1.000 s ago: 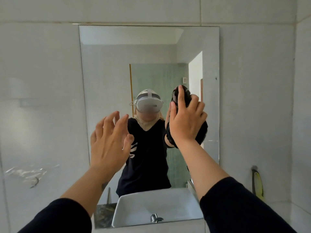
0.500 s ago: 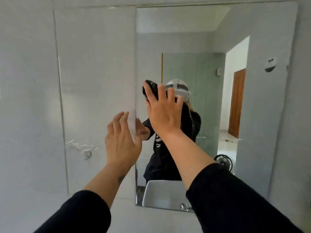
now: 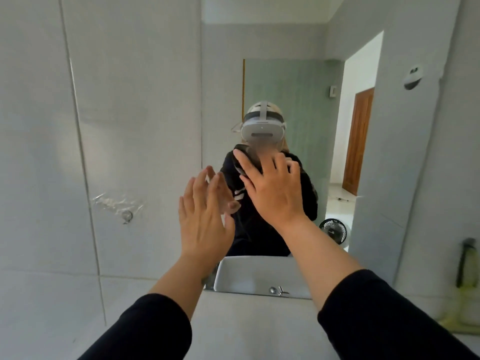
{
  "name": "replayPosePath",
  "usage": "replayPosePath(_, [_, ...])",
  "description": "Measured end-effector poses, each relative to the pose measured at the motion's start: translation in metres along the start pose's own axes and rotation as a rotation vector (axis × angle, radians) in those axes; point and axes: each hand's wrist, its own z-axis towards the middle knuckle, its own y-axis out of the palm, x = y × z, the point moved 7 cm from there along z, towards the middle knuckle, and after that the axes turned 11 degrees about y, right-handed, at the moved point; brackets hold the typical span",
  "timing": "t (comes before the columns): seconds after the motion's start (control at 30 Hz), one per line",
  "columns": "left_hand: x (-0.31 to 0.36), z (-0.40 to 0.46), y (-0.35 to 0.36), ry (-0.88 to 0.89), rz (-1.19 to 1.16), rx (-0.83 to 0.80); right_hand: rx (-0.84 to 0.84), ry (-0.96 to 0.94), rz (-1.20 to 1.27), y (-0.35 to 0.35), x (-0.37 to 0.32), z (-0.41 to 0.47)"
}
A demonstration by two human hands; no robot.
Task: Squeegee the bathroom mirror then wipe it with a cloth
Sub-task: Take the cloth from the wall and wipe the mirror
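The bathroom mirror (image 3: 298,81) hangs on the tiled wall, filling the middle and right of the head view. My right hand (image 3: 272,188) lies flat against the glass and presses a black cloth (image 3: 240,158) onto it; only the cloth's dark edge shows past my fingers. My left hand (image 3: 205,219) is raised with its fingers spread, just in front of the mirror's left edge, holding nothing. At the far right a squeegee with a yellow-green blade (image 3: 467,271) hangs or leans against the wall.
A white basin and a tap appear reflected at the mirror's bottom edge (image 3: 259,289). A small metal hook (image 3: 127,216) under torn clear tape sits on the left wall tiles. A round white holder (image 3: 413,77) is fixed near the mirror's upper right.
My right hand and the cloth have slid down the glass and slightly right. The view has dropped lower and shifted, so the squeegee shows again at the far right. My left hand stays raised.
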Motion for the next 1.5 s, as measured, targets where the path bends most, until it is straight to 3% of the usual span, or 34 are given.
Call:
replayPosePath(0.2, [0.056, 0.003, 0.029, 0.141, -0.017, -0.127, 0.055, 0.186, -0.007, -0.011, 0.08, -0.007])
replayPosePath(0.53, [0.087, -0.003, 0.061, 0.11, -0.014, -0.199, 0.065, 0.629, -0.031, -0.02, 0.22, -0.051])
replayPosePath(0.83, [0.084, -0.008, 0.064, 0.121, -0.015, -0.146, 0.063, 0.853, -0.037, 0.004, 0.22, -0.126])
replayPosePath(0.97, [0.081, -0.006, 0.064, 0.143, 0.019, -0.141, 0.076, 0.8, -0.035, 0.008, 0.18, -0.126])
replayPosePath(1.13, [0.068, -0.012, 0.045, 0.162, 0.033, 0.03, 0.127, 0.601, -0.003, 0.008, 0.121, -0.098])
replayPosePath(1.33, [0.004, -0.039, 0.031, -0.01, -0.001, 0.132, 0.109, 0.349, 0.012, 0.011, 0.03, -0.053])
replayPosePath(1.5, [-0.051, -0.068, 0.035, -0.077, 0.034, 0.034, 0.08, 0.074, -0.001, 0.021, -0.05, -0.036])
